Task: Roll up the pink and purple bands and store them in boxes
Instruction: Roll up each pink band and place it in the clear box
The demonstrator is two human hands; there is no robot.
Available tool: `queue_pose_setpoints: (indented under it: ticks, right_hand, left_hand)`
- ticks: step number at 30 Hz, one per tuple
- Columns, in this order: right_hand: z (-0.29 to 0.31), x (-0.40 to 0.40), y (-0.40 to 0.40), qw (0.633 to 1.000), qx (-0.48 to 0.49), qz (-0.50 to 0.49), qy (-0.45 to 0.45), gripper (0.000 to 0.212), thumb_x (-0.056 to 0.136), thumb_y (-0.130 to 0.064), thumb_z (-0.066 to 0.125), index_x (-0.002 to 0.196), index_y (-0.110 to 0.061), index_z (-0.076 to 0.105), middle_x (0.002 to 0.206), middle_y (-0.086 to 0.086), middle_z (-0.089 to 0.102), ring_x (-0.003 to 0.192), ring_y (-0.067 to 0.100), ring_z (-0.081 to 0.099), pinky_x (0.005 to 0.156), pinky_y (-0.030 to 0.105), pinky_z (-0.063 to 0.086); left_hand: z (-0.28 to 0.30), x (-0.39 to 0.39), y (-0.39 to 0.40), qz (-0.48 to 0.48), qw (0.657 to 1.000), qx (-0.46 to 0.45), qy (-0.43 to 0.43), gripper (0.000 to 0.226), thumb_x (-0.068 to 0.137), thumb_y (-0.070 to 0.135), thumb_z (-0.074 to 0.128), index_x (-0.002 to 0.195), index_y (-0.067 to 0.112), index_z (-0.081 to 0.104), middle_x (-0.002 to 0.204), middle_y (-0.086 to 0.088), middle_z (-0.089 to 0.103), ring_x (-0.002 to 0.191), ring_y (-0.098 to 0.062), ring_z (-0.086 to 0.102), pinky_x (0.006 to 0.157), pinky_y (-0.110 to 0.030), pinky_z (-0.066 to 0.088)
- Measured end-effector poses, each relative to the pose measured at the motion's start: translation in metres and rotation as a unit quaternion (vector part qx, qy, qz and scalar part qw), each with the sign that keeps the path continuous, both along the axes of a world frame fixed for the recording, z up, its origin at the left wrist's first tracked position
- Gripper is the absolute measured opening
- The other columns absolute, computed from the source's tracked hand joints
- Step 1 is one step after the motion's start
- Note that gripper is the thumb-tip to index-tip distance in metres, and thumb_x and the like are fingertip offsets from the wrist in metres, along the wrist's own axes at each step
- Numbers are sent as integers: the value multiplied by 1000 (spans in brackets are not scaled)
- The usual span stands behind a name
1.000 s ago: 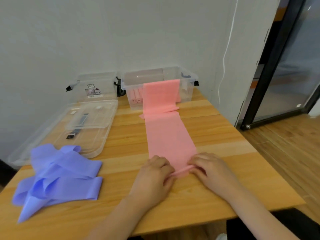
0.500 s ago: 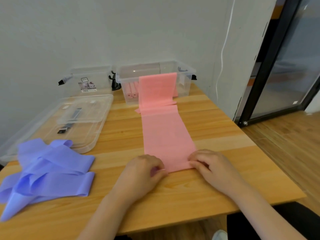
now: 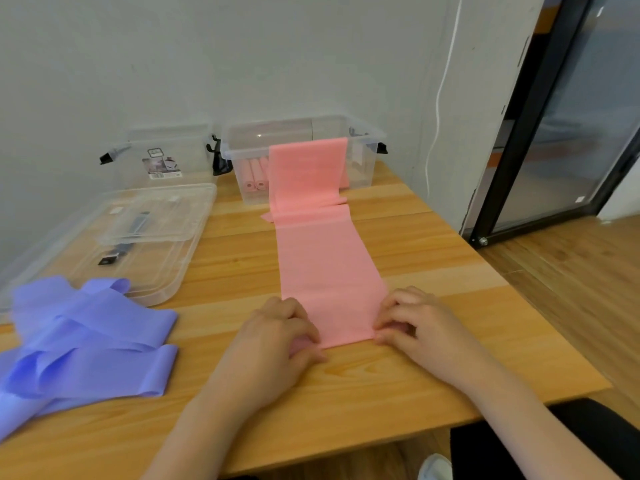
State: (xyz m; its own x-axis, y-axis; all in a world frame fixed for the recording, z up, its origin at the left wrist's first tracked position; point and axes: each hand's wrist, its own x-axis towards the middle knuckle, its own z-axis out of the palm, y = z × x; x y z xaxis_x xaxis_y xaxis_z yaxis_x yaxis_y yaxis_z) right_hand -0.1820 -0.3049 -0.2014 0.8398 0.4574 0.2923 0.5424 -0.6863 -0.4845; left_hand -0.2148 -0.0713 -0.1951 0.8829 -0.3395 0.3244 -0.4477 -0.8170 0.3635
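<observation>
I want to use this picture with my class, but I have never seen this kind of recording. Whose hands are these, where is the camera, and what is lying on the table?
There is no machine here: a person wears a camera on the head, looking forward and down, so you see their own two hands. The left hand and right hand each pinch a near corner of a long pink band, which lies flat on the wooden table. Its far end hangs over the edge of a clear box that already holds pink rolls. To the left lie a loose purple band, clear lids and a second clear box.
</observation>
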Motion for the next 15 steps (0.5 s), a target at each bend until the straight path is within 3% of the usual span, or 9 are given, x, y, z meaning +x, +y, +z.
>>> queue_pose_setpoints:
  ticks: [3,6,9,12,15]
  right_hand:
    - [0,-1,-5,1000,-12,9,-7,11,76,-23,73,87,-23,74,87,-27,50,92,-5,46,88,20,34]
    - [-1,0,1,1000,-5,0,-20,7,84,-15,65,83,-20,71,81,-27,48,86,-5,44,81,20,36]
    - [-2,2,7,999,4,-37,-2,10,87,-15,60,84,-25,61,81,-23,50,81,-4,45,74,14,34]
    - [-3,2,10,996,20,-85,-5,20,81,-16,66,78,-29,51,78,-17,50,74,-1,49,67,10,36]
    - [-5,3,10,995,7,-90,-40,16,74,-15,74,71,-23,61,75,-16,50,77,5,46,73,23,40]
  left_hand:
    - [2,-3,1,-7,1000,4,-6,12,70,34,65,76,26,71,78,14,58,78,-1,45,65,-17,42]
    - [1,-3,-4,14,1000,-5,-5,9,85,20,60,86,22,68,82,10,62,75,-3,48,64,-9,34]
    - [-2,0,-7,42,999,-34,2,6,89,16,53,92,19,58,86,5,58,76,-9,47,65,-15,32]
    - [-4,1,-7,72,997,-35,0,7,86,14,57,93,17,54,83,7,51,73,-14,51,64,-22,36]
    - [-5,1,-3,59,998,-19,-10,11,76,8,70,78,17,64,80,5,56,68,-17,57,61,-27,45]
